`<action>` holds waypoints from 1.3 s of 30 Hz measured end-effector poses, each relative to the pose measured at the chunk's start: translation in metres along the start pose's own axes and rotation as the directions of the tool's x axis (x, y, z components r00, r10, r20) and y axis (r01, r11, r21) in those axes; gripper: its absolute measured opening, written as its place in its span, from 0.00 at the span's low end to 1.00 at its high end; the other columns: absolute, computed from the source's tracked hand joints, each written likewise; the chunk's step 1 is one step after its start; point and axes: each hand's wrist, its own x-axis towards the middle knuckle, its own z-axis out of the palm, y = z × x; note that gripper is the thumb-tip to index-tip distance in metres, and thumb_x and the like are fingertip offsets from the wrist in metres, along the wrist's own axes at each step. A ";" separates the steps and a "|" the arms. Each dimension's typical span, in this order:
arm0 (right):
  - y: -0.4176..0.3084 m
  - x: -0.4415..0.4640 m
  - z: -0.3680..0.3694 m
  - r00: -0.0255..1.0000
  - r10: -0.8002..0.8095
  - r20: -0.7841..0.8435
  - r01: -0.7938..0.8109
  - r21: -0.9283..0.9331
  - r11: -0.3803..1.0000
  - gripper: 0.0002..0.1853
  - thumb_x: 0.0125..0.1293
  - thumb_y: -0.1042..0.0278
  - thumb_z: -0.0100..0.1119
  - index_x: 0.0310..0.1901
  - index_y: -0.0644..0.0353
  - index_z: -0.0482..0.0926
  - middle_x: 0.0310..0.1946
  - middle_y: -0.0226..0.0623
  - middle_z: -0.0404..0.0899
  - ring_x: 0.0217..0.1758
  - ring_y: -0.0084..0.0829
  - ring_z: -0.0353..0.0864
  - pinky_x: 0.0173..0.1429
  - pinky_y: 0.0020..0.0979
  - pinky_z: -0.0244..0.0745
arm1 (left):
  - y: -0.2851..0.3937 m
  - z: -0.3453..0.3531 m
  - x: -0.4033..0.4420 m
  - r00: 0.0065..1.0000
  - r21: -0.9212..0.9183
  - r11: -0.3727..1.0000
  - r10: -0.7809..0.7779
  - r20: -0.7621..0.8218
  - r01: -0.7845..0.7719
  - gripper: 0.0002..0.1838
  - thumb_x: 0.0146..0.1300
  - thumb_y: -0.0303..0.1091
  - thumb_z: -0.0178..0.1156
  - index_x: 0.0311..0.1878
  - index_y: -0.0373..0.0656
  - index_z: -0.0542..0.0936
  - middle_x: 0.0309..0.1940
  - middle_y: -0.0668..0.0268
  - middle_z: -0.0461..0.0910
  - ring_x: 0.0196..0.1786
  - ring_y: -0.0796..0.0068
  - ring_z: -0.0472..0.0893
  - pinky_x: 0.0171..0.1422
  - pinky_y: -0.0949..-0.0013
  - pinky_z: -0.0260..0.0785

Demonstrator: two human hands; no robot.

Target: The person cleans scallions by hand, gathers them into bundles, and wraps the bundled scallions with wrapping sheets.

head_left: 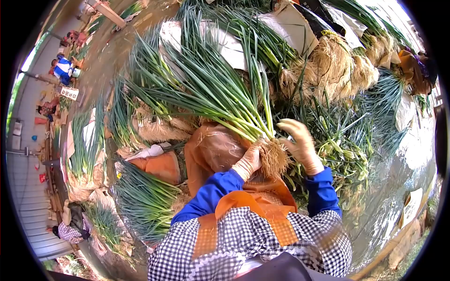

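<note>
My left hand [248, 161] is closed round the base of a bunch of green onions [239, 112], just above its tan, hairy roots [274, 157]. The long green leaves fan up and to the left, over my lap and the bundles beyond. Close by on the right of the roots, my right hand [300, 143] is open, its fingers curved and apart, with nothing visible in it. An orange-brown apron [213, 147] covers my lap beneath the bunch.
Loose green leaves and trimmings [347, 159] lie in a heap to my right. More green onions [145, 196] lie at my left, and large rooted bundles [328, 70] stand ahead. Wet floor [384, 187] shows at far right. Other people [63, 68] sit along the left.
</note>
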 end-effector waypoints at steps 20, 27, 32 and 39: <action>0.112 0.090 0.016 0.811 0.565 0.152 -0.582 0.111 0.806 0.12 0.56 0.57 0.61 0.31 0.58 0.80 0.26 0.39 0.80 0.27 0.28 0.79 0.33 0.31 0.74 | 0.030 0.017 -0.023 0.961 -0.063 0.981 0.191 0.199 -0.182 0.19 0.51 0.25 0.55 0.49 0.40 0.70 0.63 0.51 0.64 0.54 0.61 0.73 0.59 0.59 0.67; 0.070 -0.043 0.034 0.922 0.184 0.342 -0.298 0.319 0.900 0.09 0.61 0.65 0.60 0.32 0.63 0.79 0.27 0.30 0.78 0.29 0.21 0.74 0.36 0.26 0.71 | -0.007 0.016 -0.007 0.995 -0.046 0.996 -0.079 -0.063 0.076 0.16 0.57 0.27 0.56 0.50 0.36 0.74 0.40 0.62 0.79 0.41 0.70 0.79 0.48 0.68 0.74; 0.072 0.020 0.031 0.686 0.595 0.418 -0.726 0.347 0.594 0.26 0.61 0.46 0.56 0.47 0.64 0.77 0.37 0.35 0.80 0.38 0.25 0.76 0.46 0.28 0.71 | -0.022 0.001 -0.004 0.983 0.133 0.991 0.041 -0.181 -0.017 0.18 0.54 0.25 0.57 0.50 0.35 0.75 0.42 0.63 0.79 0.45 0.71 0.78 0.55 0.68 0.69; 0.080 0.010 0.109 0.758 0.612 0.227 -0.522 0.773 0.360 0.22 0.70 0.48 0.42 0.42 0.61 0.77 0.34 0.31 0.76 0.34 0.23 0.71 0.43 0.23 0.68 | -0.016 -0.004 -0.009 0.999 -0.058 0.998 0.035 -0.033 -0.037 0.19 0.56 0.28 0.56 0.52 0.35 0.72 0.42 0.60 0.78 0.46 0.66 0.77 0.57 0.64 0.68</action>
